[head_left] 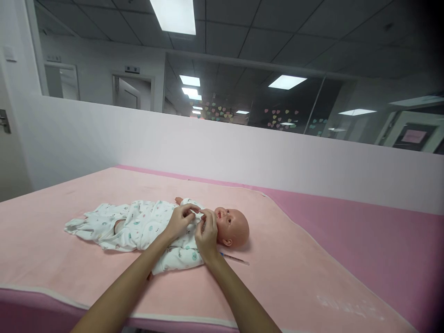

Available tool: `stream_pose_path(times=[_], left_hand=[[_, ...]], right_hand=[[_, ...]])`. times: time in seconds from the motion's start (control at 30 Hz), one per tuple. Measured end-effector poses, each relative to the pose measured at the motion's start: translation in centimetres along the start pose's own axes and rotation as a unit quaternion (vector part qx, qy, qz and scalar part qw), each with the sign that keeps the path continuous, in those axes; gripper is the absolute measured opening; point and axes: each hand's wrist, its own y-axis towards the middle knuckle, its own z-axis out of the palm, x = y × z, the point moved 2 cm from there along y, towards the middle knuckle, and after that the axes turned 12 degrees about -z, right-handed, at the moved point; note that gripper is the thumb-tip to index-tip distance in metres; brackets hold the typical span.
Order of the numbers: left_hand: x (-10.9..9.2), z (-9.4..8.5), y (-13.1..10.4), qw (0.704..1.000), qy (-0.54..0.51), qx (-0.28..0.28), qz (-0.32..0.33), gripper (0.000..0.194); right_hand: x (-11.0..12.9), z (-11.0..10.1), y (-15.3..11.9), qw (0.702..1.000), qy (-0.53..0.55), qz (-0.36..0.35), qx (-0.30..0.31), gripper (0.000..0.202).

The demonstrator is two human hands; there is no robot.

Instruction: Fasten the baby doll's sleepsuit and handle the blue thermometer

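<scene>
A baby doll (234, 226) lies on its back, its bald head to the right, dressed in a white printed baby outfit (149, 226). At the neck of the outfit my left hand (181, 221) is closed, thumb and fingers pinched together over the chest. My right hand (207, 233) is closed beside it, just below the doll's chin, its fingertips almost meeting those of the left. Both pinches appear to be on the collar fabric; the exact grip is partly hidden by my fingers. The outfit's legs lie loose and wrinkled at the left.
A thin stick with a blue end (236, 259) lies near the doll's head, partly behind my right wrist. Under everything is a peach-pink mat (294, 282) on a pink padded surface (364, 231). A white half wall (243, 152) with glass above runs along the back.
</scene>
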Motion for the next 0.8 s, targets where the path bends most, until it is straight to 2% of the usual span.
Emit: stream_pose_path(times=[0.1,0.23,0.33,0.57,0.7,0.8], left_hand=[[0.4,-0.5,0.3,0.995,-0.084,-0.03,-0.039,0.027],[0.7,-0.5,0.5,0.985,-0.162,-0.026,-0.059,0.024],[0.8,-0.5,0.5,0.986,-0.155,-0.036,-0.054,0.021],[1.6,-0.6,0.5,0.984,-0.157,-0.042,-0.076,0.018],[0.5,-0.7,-0.4,0.992,-0.089,-0.071,-0.058,0.018],[-2.2,-1.8,-2.9,0.995,0.029,-0.091,0.025,0.02]], right_hand=[[0.1,0.1,0.0,0.999,-0.015,0.008,0.043,0.026],[0.3,0.2,0.0,0.992,-0.049,0.013,0.113,0.019],[0.5,0.3,0.1,0.989,-0.054,-0.008,0.139,0.016],[0.1,0.8,-0.4,0.985,-0.089,-0.033,0.146,0.012],[0.5,0.9,-0.3,0.976,-0.128,-0.053,0.168,0.01],[1.9,-0.5,0.5,0.972,-0.149,-0.066,0.171,0.011]])
